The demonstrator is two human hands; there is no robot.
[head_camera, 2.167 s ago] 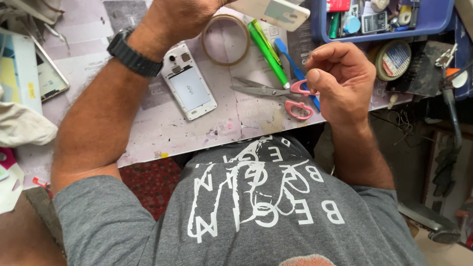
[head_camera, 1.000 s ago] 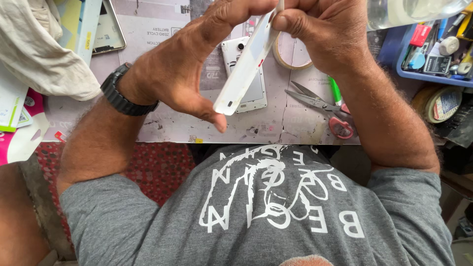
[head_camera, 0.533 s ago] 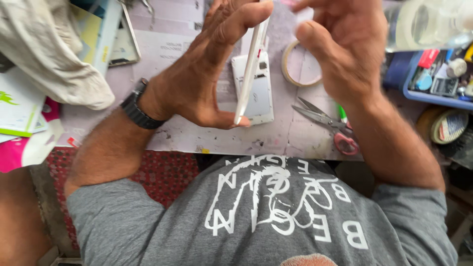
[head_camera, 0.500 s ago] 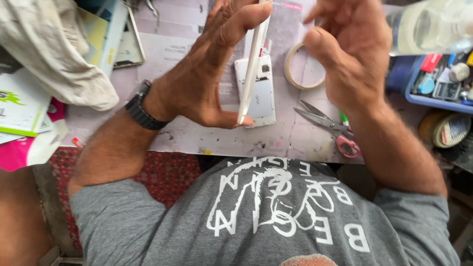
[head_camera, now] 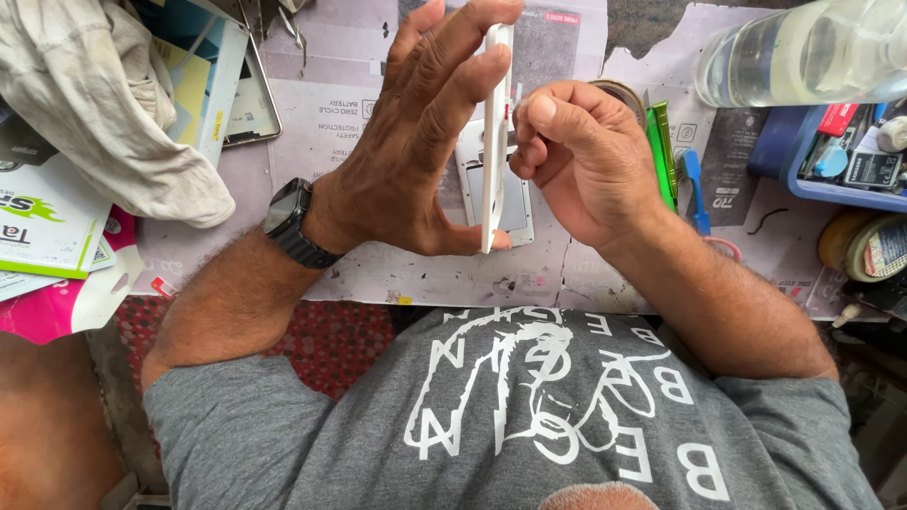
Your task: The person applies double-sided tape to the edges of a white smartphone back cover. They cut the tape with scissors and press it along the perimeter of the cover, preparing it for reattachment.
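My left hand (head_camera: 416,151) holds a thin white phone panel (head_camera: 494,142) upright and edge-on to the camera, gripped between fingertips at the top and thumb at the bottom. My right hand (head_camera: 586,161) is curled beside the panel's upper right edge, thumb and fingers pinched against it; whether a small tool is in the pinch is hidden. Under both hands an opened white phone (head_camera: 515,203) lies flat on the paper-covered bench. A black watch (head_camera: 288,222) is on my left wrist.
A crumpled white cloth (head_camera: 104,104) and coloured boxes (head_camera: 57,227) lie at the left. A tape roll (head_camera: 625,93), green and blue tools (head_camera: 663,156), a clear plastic bottle (head_camera: 803,57), a blue parts tray (head_camera: 841,156) and another tape roll (head_camera: 864,247) are at the right.
My right hand has closed from spread fingers into a pinch against the panel's edge. The left hand still holds the panel upright. The scissors are now hidden under my right forearm.
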